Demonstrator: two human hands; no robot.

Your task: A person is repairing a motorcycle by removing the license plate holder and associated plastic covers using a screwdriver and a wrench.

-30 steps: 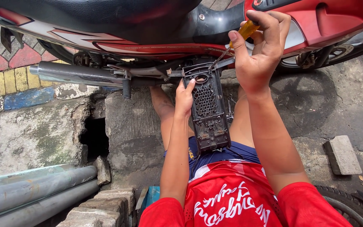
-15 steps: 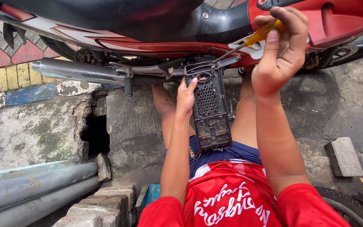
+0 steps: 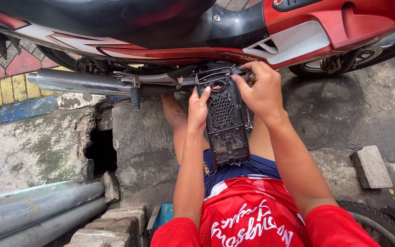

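Observation:
A black perforated plastic panel [image 3: 225, 119] stands upright between my knees, its top against the underside of a red and black motorcycle [image 3: 325, 27]. My left hand [image 3: 198, 110] grips the panel's left edge near the top, fingertips by the oval opening. At the panel's top right corner, my right hand [image 3: 259, 89] is closed around a yellow-handled screwdriver [image 3: 252, 78]. Only a sliver of the handle shows, and the tip is hidden behind the fingers.
A chrome exhaust pipe [image 3: 74, 82] runs left under the motorcycle. A dark hole [image 3: 101, 151] opens in the concrete at left, with grey pipes [image 3: 33, 215] and bricks [image 3: 110, 224] below. A loose concrete block [image 3: 371, 167] lies at right, a tyre [image 3: 371, 219] beside my leg.
My right hand came down from the red bodywork with the screwdriver to the panel's top right corner. My left hand stayed on the panel's left edge.

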